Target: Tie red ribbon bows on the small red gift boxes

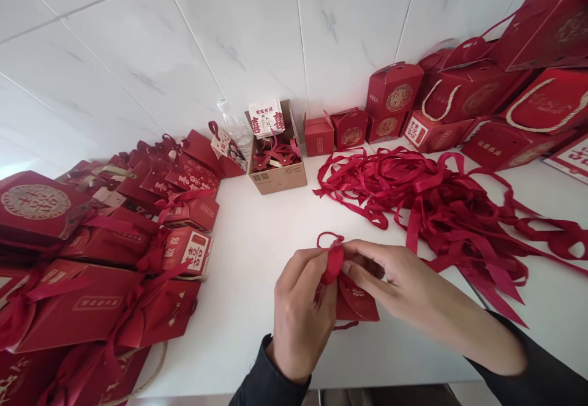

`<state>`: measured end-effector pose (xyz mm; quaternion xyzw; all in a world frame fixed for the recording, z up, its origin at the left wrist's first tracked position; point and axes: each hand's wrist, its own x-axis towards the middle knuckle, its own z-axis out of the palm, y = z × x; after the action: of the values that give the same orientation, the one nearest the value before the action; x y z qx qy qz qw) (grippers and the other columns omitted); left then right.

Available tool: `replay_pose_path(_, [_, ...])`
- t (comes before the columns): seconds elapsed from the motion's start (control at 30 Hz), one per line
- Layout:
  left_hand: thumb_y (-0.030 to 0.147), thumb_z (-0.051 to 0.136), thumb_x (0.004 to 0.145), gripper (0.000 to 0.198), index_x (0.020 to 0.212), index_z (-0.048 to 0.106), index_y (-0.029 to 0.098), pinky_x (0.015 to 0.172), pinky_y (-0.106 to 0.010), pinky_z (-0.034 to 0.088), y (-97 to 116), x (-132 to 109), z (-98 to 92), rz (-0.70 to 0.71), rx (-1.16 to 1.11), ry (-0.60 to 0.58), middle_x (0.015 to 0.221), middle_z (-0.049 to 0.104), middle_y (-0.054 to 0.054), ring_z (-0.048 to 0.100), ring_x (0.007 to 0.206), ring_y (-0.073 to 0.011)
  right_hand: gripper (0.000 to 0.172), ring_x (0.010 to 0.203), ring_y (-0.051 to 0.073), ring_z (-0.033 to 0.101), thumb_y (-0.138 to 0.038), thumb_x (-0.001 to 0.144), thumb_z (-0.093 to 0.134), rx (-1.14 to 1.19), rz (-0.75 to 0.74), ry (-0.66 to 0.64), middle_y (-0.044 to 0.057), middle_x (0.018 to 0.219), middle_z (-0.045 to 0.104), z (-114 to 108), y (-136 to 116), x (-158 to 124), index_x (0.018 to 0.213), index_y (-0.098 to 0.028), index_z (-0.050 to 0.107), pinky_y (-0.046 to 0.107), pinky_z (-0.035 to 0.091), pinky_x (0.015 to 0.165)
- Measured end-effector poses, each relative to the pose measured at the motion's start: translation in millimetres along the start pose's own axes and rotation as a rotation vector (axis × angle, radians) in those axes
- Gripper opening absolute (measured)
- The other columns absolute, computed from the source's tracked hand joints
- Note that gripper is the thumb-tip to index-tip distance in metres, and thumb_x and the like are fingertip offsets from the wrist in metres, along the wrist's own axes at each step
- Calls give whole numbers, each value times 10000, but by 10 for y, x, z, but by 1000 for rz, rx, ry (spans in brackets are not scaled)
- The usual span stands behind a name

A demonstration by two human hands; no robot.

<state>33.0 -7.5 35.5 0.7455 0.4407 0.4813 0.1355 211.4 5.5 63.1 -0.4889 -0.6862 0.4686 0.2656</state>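
Observation:
A small red gift box (358,302) with pale lettering stands near the front of the white table, partly hidden by both hands. A red ribbon (335,262) is looped at its top, and a thin red cord sticks out behind and below. My left hand (305,302) is closed, its fingers pinching the ribbon from the left. From the right, my right hand (386,271) has its thumb and fingers closed at the same ribbon; the exact spot they grip is partly hidden.
A heap of loose red ribbons (413,191) lies to the right. Red boxes (105,296) with bows crowd the left side. A small cardboard box (280,179) stands near the tiled wall beside a plastic bottle (234,124). More red boxes (478,93) are stacked at the back right.

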Motion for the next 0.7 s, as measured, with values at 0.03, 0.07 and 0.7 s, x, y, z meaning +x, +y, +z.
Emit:
replay_pose_path(0.03, [-1, 634, 929, 252, 1061, 713, 198, 815, -189, 560, -1, -8, 3, -5, -5, 9, 992, 740, -24, 708, 886, -118, 187, 810, 152, 700, -329, 1061, 504, 18, 1, -11, -23, 962, 758, -2, -4, 11, 1020, -264, 675, 263, 527, 701])
replay_pose_path(0.07, [16, 645, 936, 232, 1060, 708, 203, 807, -186, 556, -1, -13, -1, -21, -11, 8, 980, 738, -17, 705, 875, -115, 179, 815, 152, 702, -331, 1054, 517, 32, 8, -15, -25, 962, 760, -7, -9, 18, 1017, -266, 679, 259, 526, 691])
replay_pose_path(0.7, [215, 621, 1007, 142, 1089, 717, 278, 780, -272, 485, 47, -55, -58, -293, -204, -167, 976, 712, 8, 610, 892, -163, 64, 809, 133, 624, -347, 971, 647, 250, 37, 98, -44, 893, 652, -88, -26, 9, 967, -283, 654, 242, 510, 728])
